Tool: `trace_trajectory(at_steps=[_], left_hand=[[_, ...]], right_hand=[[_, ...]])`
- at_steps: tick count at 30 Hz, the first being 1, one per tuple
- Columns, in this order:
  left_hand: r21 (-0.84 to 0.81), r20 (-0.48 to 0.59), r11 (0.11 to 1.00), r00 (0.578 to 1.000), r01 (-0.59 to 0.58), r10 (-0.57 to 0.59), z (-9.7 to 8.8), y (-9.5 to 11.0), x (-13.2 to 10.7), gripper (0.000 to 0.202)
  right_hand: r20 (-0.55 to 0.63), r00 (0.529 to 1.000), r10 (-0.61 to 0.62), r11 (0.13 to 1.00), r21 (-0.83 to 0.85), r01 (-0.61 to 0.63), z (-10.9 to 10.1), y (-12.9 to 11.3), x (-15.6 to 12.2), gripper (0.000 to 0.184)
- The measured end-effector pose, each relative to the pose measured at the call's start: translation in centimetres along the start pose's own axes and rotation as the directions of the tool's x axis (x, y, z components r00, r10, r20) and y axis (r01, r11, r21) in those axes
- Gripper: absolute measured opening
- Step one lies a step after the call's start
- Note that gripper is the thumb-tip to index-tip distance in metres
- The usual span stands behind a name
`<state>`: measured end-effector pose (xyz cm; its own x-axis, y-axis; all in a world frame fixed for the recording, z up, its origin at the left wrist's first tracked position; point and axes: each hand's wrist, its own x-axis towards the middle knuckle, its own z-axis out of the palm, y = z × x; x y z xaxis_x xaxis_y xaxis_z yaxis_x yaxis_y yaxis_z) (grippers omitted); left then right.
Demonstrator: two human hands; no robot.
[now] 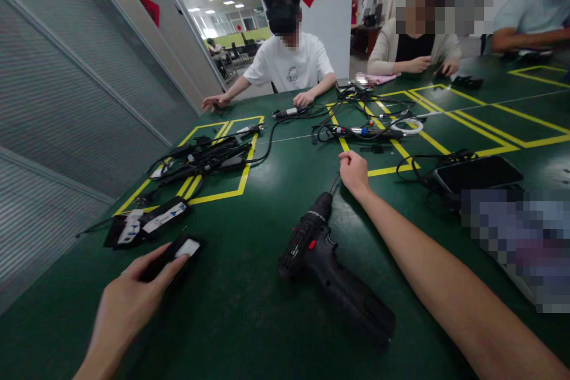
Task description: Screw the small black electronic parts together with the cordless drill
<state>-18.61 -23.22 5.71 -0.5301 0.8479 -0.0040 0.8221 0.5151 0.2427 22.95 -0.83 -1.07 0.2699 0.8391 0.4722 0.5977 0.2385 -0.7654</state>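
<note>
My left hand grips a small black rectangular block with a white label on its end, just above the table at the left. Thumb and fingers press on its two sides. A black cordless drill lies on its side in the middle, its thin bit pointing away from me. Past the tip of that bit, my right hand is closed, fingers curled together. Whatever those fingers may hold is hidden. Close to my left hand lie flat black pieces with white and blue labels.
Black cables and devices pile up inside a yellow-taped area at the left. More cables lie in the centre. A black phone-like device is at the right. Across the green table, several people sit, including a person in a white T-shirt.
</note>
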Motion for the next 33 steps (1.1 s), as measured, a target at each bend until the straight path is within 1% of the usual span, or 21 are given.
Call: trace_trajectory(at_steps=[1, 2, 3, 5, 6, 8, 10, 12, 13, 14, 15, 17, 23, 27, 29, 31, 33], left_hand=[[-0.059, 0.003, 0.994, 0.996, -0.089, 0.089, 0.6, 1.1, 1.0, 0.064], [-0.116, 0.005, 0.97, 0.976, -0.214, 0.216, 1.2, 2.6, 2.0, 0.062], [-0.168, 0.018, 0.932, 0.945, -0.32, 0.328, 1.8, 4.6, 2.9, 0.061], [-0.261, 0.047, 0.855, 0.879, -0.448, 0.475, 2.9, 9.3, 4.6, 0.06], [-0.31, 0.04, 0.813, 0.848, -0.492, 0.529, 3.6, 11.8, 5.2, 0.059], [-0.408, 0.044, 0.707, 0.761, -0.577, 0.647, 5.1, 16.7, 6.3, 0.057], [-0.466, 0.014, 0.612, 0.687, -0.638, 0.727, 6.9, 21.0, 6.9, 0.054], [-0.536, -0.035, 0.508, 0.619, -0.674, 0.784, 8.6, 24.3, 7.2, 0.054], [-0.574, -0.053, 0.458, 0.589, -0.679, 0.806, 9.4, 25.5, 7.3, 0.054], [-0.605, -0.069, 0.422, 0.572, -0.675, 0.817, 10.1, 26.4, 7.4, 0.054], [-0.626, -0.08, 0.395, 0.559, -0.673, 0.825, 10.7, 27.0, 7.5, 0.054], [-0.645, -0.094, 0.367, 0.546, -0.671, 0.833, 11.4, 27.6, 7.6, 0.052], [-0.637, -0.13, 0.327, 0.515, -0.698, 0.847, 11.7, 27.2, 8.0, 0.052], [-0.617, -0.171, 0.293, 0.488, -0.73, 0.856, 12.0, 27.2, 8.0, 0.052], [-0.616, -0.192, 0.279, 0.483, -0.737, 0.854, 12.2, 27.3, 8.0, 0.051], [-0.621, -0.204, 0.264, 0.478, -0.738, 0.855, 12.3, 27.3, 8.0, 0.049], [-0.622, -0.206, 0.245, 0.458, -0.743, 0.865, 12.2, 27.3, 8.0, 0.049]], right_hand=[[0.002, 1.0, 0.003, 1.0, -0.001, -0.003, 0.0, 0.0, 0.0, 0.032], [0.004, 1.0, 0.005, 1.0, -0.001, -0.005, -0.1, -0.1, 0.0, 0.032], [0.006, 1.0, 0.007, 1.0, 0.0, -0.007, -0.1, -0.1, -0.1, 0.032], [0.011, 1.0, 0.011, 1.0, 0.001, -0.011, -0.2, -0.2, -0.1, 0.032], [0.012, 1.0, 0.013, 1.0, 0.001, -0.013, -0.3, -0.2, -0.1, 0.033], [0.012, 1.0, 0.016, 1.0, 0.001, -0.016, -0.4, -0.2, -0.2, 0.033], [0.009, 1.0, 0.018, 1.0, 0.001, -0.018, -0.5, -0.2, -0.2, 0.034], [0.006, 1.0, 0.014, 1.0, 0.004, -0.014, -0.5, -0.1, -0.2, 0.034], [0.005, 1.0, 0.009, 1.0, 0.008, -0.009, -0.5, -0.1, -0.3, 0.034], [0.006, 1.0, 0.0, 1.0, 0.014, 0.0, -0.5, -0.2, -0.3, 0.034], [0.01, 1.0, -0.011, 1.0, 0.022, 0.011, -0.5, -0.2, -0.2, 0.033], [0.026, 0.999, -0.041, 0.998, 0.046, 0.04, -0.5, -0.5, -0.2, 0.032], [0.127, 0.979, -0.162, 0.978, 0.154, 0.142, -0.5, -2.1, 0.1, 0.027], [0.25, 0.936, -0.246, 0.957, 0.215, 0.194, 0.0, -3.0, -0.2, 0.025], [0.315, 0.909, -0.273, 0.951, 0.232, 0.205, 0.4, -3.2, -0.3, 0.028], [0.356, 0.891, -0.283, 0.949, 0.237, 0.207, 0.8, -3.3, -0.3, 0.032], [0.375, 0.882, -0.286, 0.95, 0.233, 0.208, 0.9, -3.3, -0.2, 0.034]])
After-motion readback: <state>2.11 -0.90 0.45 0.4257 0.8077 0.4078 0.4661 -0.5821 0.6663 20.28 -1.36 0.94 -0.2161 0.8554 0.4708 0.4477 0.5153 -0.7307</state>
